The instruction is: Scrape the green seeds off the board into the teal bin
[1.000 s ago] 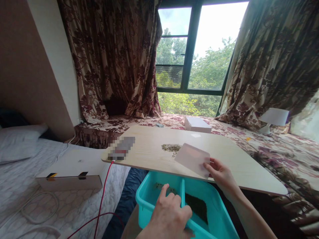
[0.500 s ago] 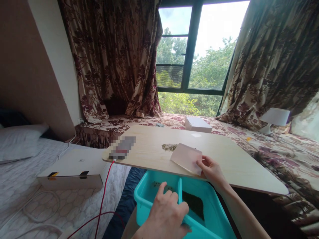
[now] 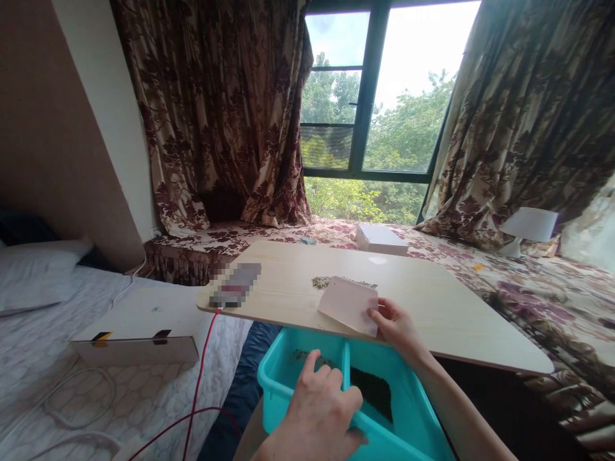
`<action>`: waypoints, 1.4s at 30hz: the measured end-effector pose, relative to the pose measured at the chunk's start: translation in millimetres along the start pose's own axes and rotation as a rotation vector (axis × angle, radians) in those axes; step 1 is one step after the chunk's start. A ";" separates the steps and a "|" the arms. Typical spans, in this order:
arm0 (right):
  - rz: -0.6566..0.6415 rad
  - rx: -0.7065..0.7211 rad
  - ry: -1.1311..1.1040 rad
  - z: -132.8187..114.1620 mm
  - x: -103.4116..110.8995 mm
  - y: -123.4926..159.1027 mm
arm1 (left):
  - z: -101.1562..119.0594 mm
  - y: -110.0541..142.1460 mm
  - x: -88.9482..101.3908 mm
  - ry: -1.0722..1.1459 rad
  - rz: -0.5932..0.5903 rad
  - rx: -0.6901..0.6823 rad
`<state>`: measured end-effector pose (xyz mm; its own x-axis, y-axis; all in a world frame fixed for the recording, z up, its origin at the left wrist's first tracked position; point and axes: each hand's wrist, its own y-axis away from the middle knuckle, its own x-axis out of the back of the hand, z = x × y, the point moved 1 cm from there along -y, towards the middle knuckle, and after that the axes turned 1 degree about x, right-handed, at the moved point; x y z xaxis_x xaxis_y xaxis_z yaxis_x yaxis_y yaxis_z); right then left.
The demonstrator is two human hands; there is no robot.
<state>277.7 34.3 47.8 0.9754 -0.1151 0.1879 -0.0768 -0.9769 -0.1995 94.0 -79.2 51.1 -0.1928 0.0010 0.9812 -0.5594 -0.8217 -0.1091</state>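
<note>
My right hand (image 3: 394,325) pinches a thin, pale translucent sheet (image 3: 350,305) by its right edge, thumb and fingers closed on it. The sheet leans over the table near its front edge and covers part of a scatter of small greenish-brown grains (image 3: 321,282). Below, my left hand (image 3: 319,404) lies over the turquoise divided tub (image 3: 275,358), its fingers curled at the divider and its index finger pointing forward. A dark heap of grains (image 3: 372,392) fills part of the right compartment. A few grains are scattered in the left one.
On the light wooden table (image 3: 456,301), a blurred-out flat device (image 3: 236,285) with a red cable (image 3: 204,358) lies at left. A white box (image 3: 139,326) rests on the bed. Behind the table are another white box (image 3: 381,239) and a lamp (image 3: 530,225).
My right hand has moved the sheet slightly left and tilted it, uncovering more grains behind its upper edge. My left hand stays at the tub.
</note>
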 end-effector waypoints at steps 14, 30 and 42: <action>0.271 0.018 -0.010 -5.9 54.9 -3.7 | -35.4 32.7 -14.4 0.219 0.121 0.137; 0.280 0.018 0.075 12.2 29.9 -26.9 | -57.3 42.5 -12.4 0.214 0.152 0.202; 0.236 0.014 0.088 7.7 24.6 -25.3 | -52.3 42.7 0.7 0.150 0.143 0.270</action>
<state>305.2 57.6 50.0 0.9089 -0.3557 0.2176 -0.2969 -0.9185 -0.2612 27.9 -84.4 38.8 -0.3811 -0.0577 0.9227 -0.2888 -0.9407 -0.1781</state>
